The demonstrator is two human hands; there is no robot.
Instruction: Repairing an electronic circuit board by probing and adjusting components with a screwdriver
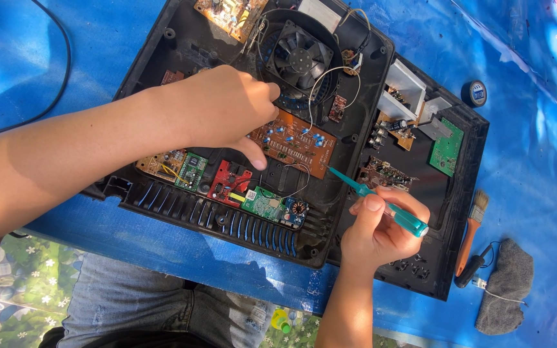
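An opened black plastic appliance casing (pixel 182 206) lies on a blue sheet, with several circuit boards and a black fan (pixel 299 58) inside. My left hand (pixel 224 106) reaches over it, thumb and fingers pressing the brown circuit board (pixel 298 143) at its left end. A translucent teal screwdriver (pixel 381 205) is gripped in my right hand (pixel 378 232), its tip pointing at the brown board's lower right corner. Red (pixel 228 182) and green (pixel 264 203) boards sit along the casing's near edge.
A second black panel (pixel 449 212) with small boards lies to the right. An orange-handled paintbrush (pixel 472 229), a grey cloth (pixel 505 283) and a roll of tape (pixel 475 93) rest on the blue sheet (pixel 536 148). A black cable (pixel 59 77) curves at the upper left.
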